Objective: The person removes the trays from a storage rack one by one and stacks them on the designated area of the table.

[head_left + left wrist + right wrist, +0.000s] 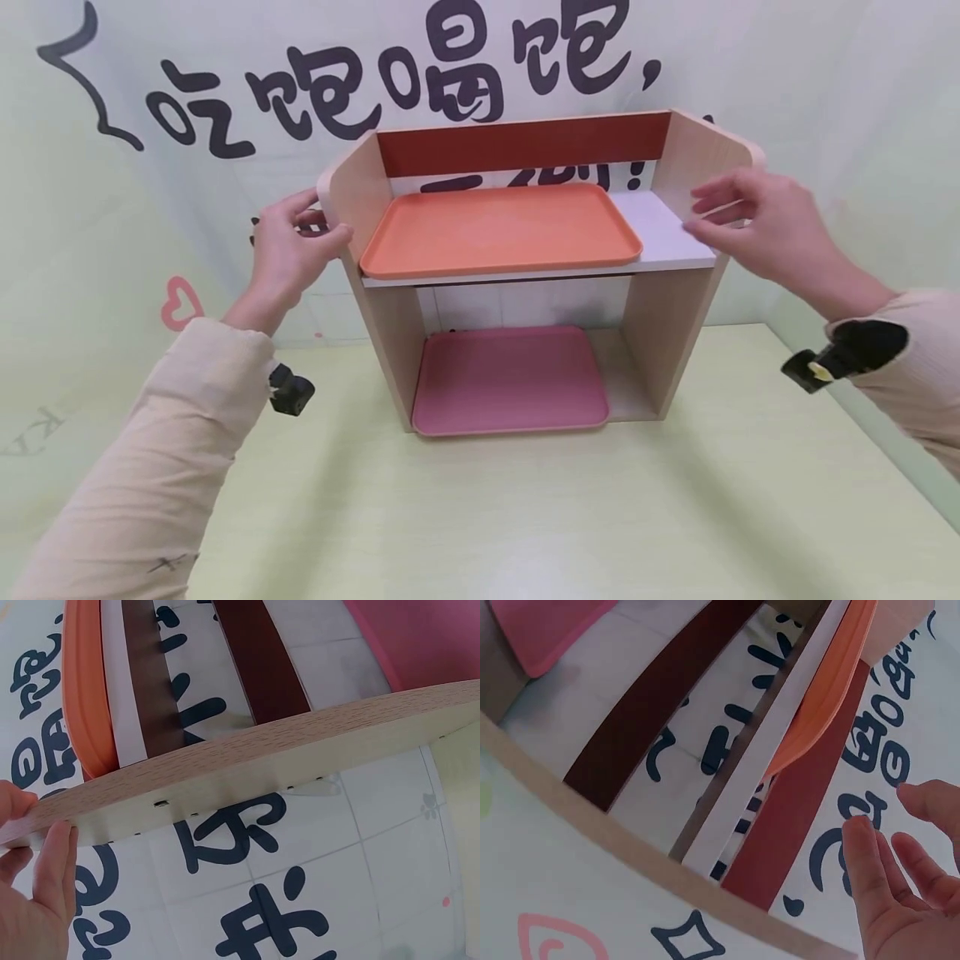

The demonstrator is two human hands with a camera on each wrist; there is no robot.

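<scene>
A small two-tier wooden shelf [682, 333] stands against the wall, an orange tray [502, 229] on its white upper board and a pink tray [510, 379] on its bottom board. My left hand [288, 246] pinches the upper front edge of the left side panel [247, 761]; the left wrist view has the thumb on one face and fingers on the other. Beside the upper right side panel [701, 158] is my right hand [768, 217], its fingers loosely bent with nothing between them. In the right wrist view, a gap separates the right fingertips [859, 829] from the panel.
Below the shelf spreads a pale table [510, 517]. Behind it hangs a white wall covering [247, 50] with large dark characters and a red heart outline [180, 304]. A dark red back rail [525, 143] spans the top of the shelf.
</scene>
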